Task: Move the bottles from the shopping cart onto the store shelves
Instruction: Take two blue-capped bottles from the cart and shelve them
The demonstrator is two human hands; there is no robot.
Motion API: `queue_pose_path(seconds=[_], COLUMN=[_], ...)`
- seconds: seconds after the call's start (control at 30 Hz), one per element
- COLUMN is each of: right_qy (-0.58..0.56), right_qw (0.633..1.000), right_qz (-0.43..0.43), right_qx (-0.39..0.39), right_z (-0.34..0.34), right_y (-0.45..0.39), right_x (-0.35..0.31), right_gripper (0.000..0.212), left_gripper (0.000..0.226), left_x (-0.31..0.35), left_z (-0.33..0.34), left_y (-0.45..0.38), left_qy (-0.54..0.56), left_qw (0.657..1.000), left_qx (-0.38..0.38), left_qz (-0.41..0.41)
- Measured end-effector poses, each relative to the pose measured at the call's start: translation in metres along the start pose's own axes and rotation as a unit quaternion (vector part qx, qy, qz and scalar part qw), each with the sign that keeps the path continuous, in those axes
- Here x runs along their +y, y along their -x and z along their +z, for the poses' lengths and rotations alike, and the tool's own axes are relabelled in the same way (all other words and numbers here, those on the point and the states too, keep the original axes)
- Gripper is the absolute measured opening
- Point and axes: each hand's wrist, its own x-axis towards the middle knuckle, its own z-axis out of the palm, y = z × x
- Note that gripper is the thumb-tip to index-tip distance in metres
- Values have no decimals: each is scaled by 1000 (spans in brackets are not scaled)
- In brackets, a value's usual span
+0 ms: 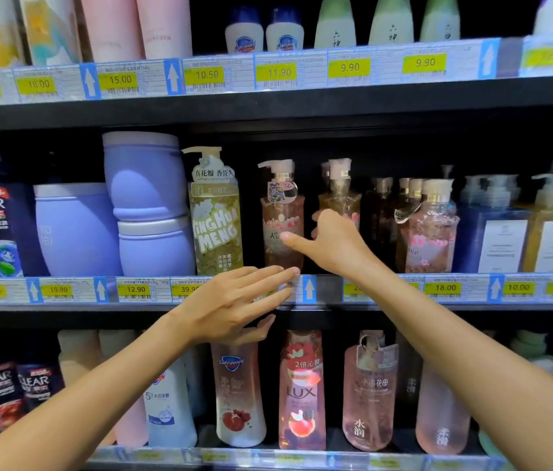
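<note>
The setting was a store aisle with black shelves of toiletries and yellow price tags along each shelf edge. The right hand (331,243) reached into the middle shelf (336,311), thumb touching the pink pump bottle (282,229) and fingers spread toward the amber pump bottle (340,195) just right of it; no firm grip on either was visible. The left hand (234,300) hovered flat with straight fingers, just below the pink pump bottle at the shelf edge, holding nothing. Left of the pink pump bottle stood a green pump bottle (215,215), then purple tubs (146,185). The shopping cart was out of view, so the remaining stock could not be judged. The pink pump bottle appeared already shelved, with only positioning left.
</note>
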Motion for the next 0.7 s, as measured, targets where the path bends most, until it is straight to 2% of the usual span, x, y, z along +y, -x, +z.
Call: queue_pose_path(seconds=[0.07,0.13,0.17,0.23,0.33,0.4,0.5,0.57,0.7], right_qy=[-61,-112,-119,-124,-143,-162,-162,-154,-124], right_qw=[994,978,974,976,983,976,954,934,884], right_qz=[-66,-146,-164,-147,-37,60,181,253,373], right_qx=[55,98,105,107,109,135,177,199,252], right_z=[-20,-40,-48,-57,-63,-66,-74,-81,-105], right_y=[32,73,95,138,197,241,316,371,483], right_x=[10,26,37,66,120,162,223,255,290], right_gripper=[42,25,19,15,12,17,19,19,25], left_gripper=[31,29,30,32,30,30,30,35,32], left_x=[7,25,38,71,128,171,241,293,411], left_z=[0,3,6,17,38,56,89,109,142], left_y=[-2,-5,-8,-21,-52,-74,-107,-131,-179], left_qy=[-19,-22,-11,40,186,311,470,537,632], left_qw=[1000,998,997,991,958,908,815,769,701], left_qx=[7,32,51,93,134,129,89,47,-60], left_qz=[-23,-51,-62,-84,-170,-249,-328,-344,-326])
